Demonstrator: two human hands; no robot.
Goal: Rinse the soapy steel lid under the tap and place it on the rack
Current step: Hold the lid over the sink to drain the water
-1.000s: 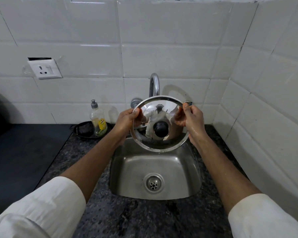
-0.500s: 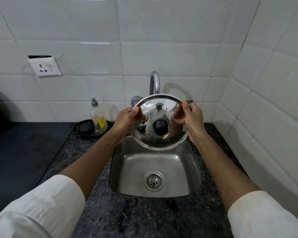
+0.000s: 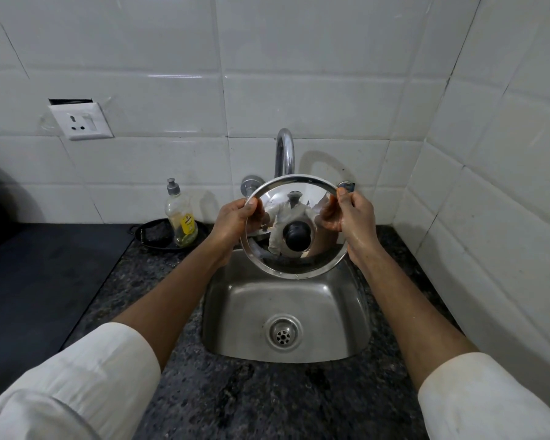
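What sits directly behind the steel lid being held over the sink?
The curved chrome tap rises behind the round steel lid; a chrome valve shows beside it. The spout's outlet is covered.

Dim, even light; tile glare [image 3: 185,76]; wide-angle bending at edges.

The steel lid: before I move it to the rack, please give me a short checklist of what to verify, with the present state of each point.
1. Both hands grip the steel lid: ok. The left hand and the right hand pinch opposite sides of its rim.
2. Lid is over the sink, so drips fall inside: ok.
3. Tap is shut off: cannot tell. No stream shows, but the lid hides the spout's end.
4. Soap is rinsed off: cannot tell. The mirror face shows no foam; the other side is hidden.
5. Rack is located and free: not ok. No rack is in view.
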